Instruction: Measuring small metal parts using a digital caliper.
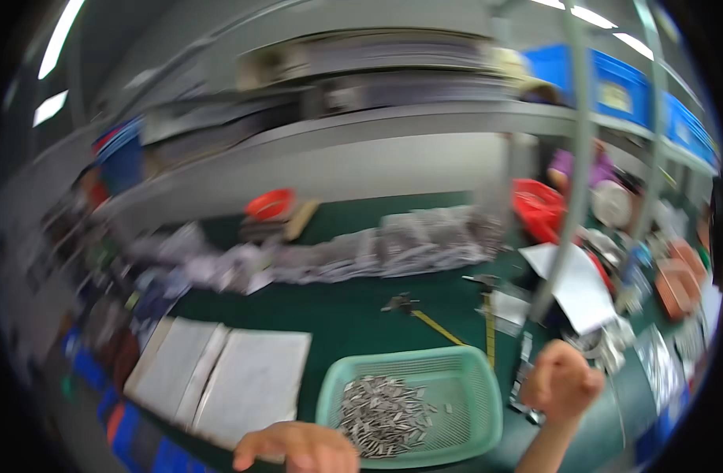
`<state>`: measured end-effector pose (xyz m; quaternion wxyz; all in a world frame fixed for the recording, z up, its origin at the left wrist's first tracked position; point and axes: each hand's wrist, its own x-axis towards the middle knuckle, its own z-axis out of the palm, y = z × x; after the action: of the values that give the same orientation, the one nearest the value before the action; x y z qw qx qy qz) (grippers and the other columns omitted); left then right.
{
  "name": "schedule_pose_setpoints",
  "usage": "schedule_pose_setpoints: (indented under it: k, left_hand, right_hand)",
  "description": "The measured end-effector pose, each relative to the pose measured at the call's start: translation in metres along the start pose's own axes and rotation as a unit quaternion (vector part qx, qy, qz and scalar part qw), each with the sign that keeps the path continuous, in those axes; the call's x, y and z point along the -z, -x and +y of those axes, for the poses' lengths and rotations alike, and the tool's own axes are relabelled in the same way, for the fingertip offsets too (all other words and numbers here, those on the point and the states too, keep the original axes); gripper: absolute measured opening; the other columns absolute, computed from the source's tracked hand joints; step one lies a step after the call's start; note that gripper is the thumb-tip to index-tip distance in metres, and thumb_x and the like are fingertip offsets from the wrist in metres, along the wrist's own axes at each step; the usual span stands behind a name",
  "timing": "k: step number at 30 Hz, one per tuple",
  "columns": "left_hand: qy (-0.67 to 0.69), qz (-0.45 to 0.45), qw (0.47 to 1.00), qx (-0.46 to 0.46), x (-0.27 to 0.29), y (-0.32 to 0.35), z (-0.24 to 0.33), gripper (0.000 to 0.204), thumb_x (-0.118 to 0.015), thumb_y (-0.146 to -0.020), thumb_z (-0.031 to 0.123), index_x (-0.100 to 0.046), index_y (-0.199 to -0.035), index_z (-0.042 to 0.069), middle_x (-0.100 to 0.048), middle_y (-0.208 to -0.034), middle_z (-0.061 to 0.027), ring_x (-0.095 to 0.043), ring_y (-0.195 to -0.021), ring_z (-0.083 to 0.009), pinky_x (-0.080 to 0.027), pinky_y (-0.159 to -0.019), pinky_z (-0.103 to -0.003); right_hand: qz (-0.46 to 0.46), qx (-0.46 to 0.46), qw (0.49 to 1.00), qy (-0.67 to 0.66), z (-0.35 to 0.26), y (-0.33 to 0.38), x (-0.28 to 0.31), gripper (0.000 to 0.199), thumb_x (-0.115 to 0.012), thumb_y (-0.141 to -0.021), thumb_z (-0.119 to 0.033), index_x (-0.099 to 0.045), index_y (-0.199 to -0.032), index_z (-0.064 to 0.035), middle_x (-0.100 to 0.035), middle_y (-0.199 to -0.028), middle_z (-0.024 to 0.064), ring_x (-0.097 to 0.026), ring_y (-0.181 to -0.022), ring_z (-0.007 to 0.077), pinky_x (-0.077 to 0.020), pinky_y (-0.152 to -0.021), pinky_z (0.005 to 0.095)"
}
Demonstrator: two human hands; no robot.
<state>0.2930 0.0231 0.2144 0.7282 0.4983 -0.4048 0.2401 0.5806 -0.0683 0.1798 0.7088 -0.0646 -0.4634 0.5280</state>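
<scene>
left hand [298,448] curled at green basket [472,370] of metal pieces [381,414]; right hand [561,382] fisted beside it, contents unclear.

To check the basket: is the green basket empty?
No, the green basket holds a pile of small metal parts.

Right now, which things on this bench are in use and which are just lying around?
In use:
left hand at the near rim of the green basket
small metal parts heaped in it
right hand, fist closed, contents hidden

Lying about:
two hammers
white sheets
clear bags
red basket
orange bowl
</scene>
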Motion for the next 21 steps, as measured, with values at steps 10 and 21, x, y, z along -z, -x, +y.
schedule_pose_setpoints:
  k: [10,21]
  left_hand:
    - [-0.158,-0.249,0.955,-0.034,-0.033,0.04,0.041,0.072,-0.06,-0.072,0.05,-0.038,-0.123,0.002,-0.058,-0.087,-0.0149,-0.058,-0.071,-0.0286,-0.044,-0.072,-0.036]
    - [-0.297,0.655,0.662,-0.212,0.059,0.067,0.248,0.06,-0.046,-0.081,0.033,-0.019,-0.128,0.005,-0.051,-0.1,-0.0162,-0.053,-0.086,-0.0263,-0.041,-0.074,-0.04]
  right_hand:
    - [-0.197,-0.087,0.976,-0.011,0.004,-0.002,-0.03,0.051,-0.051,-0.081,-0.041,-0.044,-0.111,0.0,-0.045,-0.068,0.0036,-0.038,-0.058,0.0132,-0.0287,-0.052,0.0273]
    - [-0.11,-0.003,0.99,-0.089,-0.015,0.002,0.011,0.049,-0.041,-0.086,-0.03,-0.033,-0.121,0.0031,-0.041,-0.081,0.0109,-0.037,-0.07,0.0174,-0.0303,-0.063,0.0333]
